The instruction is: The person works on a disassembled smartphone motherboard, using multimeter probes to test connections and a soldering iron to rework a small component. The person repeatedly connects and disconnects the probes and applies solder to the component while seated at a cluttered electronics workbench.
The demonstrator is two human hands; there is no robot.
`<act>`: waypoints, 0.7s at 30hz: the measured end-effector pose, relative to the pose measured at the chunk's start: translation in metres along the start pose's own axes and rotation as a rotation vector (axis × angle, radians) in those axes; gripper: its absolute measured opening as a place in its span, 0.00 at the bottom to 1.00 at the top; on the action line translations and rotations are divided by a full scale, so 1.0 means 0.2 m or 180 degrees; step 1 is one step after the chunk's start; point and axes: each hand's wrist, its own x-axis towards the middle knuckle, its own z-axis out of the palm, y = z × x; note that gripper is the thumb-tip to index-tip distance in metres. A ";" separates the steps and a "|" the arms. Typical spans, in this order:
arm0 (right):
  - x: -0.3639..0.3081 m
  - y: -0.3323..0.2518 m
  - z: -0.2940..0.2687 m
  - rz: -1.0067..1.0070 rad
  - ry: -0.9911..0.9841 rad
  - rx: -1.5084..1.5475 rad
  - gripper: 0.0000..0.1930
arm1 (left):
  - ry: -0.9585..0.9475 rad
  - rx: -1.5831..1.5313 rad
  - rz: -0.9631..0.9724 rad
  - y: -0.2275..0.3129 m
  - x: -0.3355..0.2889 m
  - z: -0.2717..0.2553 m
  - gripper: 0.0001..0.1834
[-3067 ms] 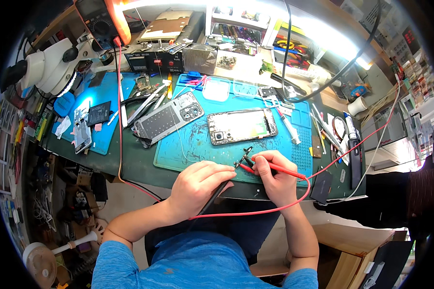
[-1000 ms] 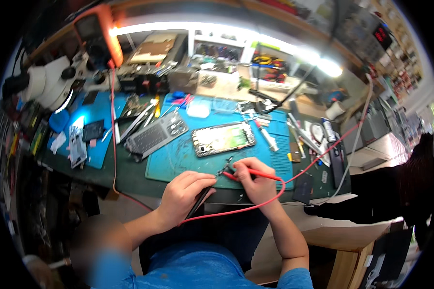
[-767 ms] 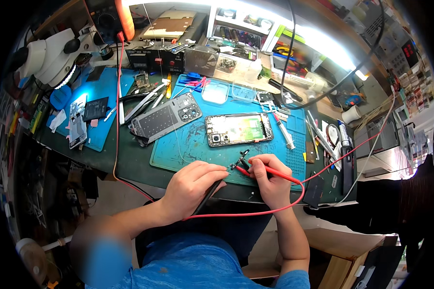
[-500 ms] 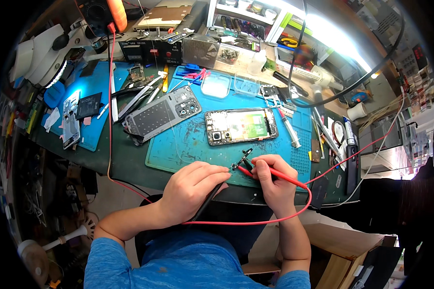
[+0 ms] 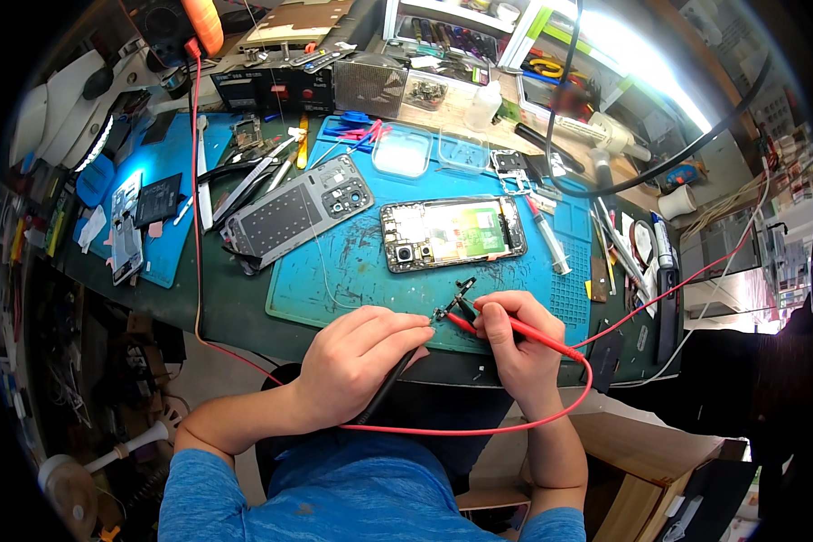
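Fingertips pressed together, my left hand (image 5: 357, 361) grips one end of a small dark electronic part (image 5: 463, 287), which juts up and right past them. Beneath that palm runs a black rod-like probe or cable (image 5: 387, 387); how it is held is hidden. My right hand (image 5: 521, 348) is closed on a red test probe (image 5: 537, 336), with red and black tips close to the part. Whether they touch it is too small to tell. Beyond both hands, an opened phone (image 5: 452, 235) lies on the blue mat (image 5: 325, 289), its inner boards and green-marked battery showing.
A grey phone back cover (image 5: 289, 212) lies left of the opened phone, a syringe (image 5: 549, 237) right of it. Clear plastic boxes (image 5: 402, 152) stand behind. The red lead (image 5: 479, 431) loops over my right wrist. An orange-edged meter (image 5: 203, 25) is far left.
The view has shifted slightly, so the bench things sit a little differently in the picture. Both hands keep nearly the same hold and place.
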 end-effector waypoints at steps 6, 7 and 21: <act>-0.01 0.01 0.01 0.0118 0.0109 0.0080 0.05 | -0.0024 0.0017 0.0003 0.00 0.00 0.00 0.16; -0.01 0.01 0.01 0.0112 0.0111 0.0068 0.04 | -0.0030 0.0021 0.0004 0.00 0.00 0.00 0.16; 0.04 -0.03 0.00 -0.0669 -0.0382 -0.0258 0.07 | 0.0043 0.0141 0.0069 0.01 -0.01 0.01 0.16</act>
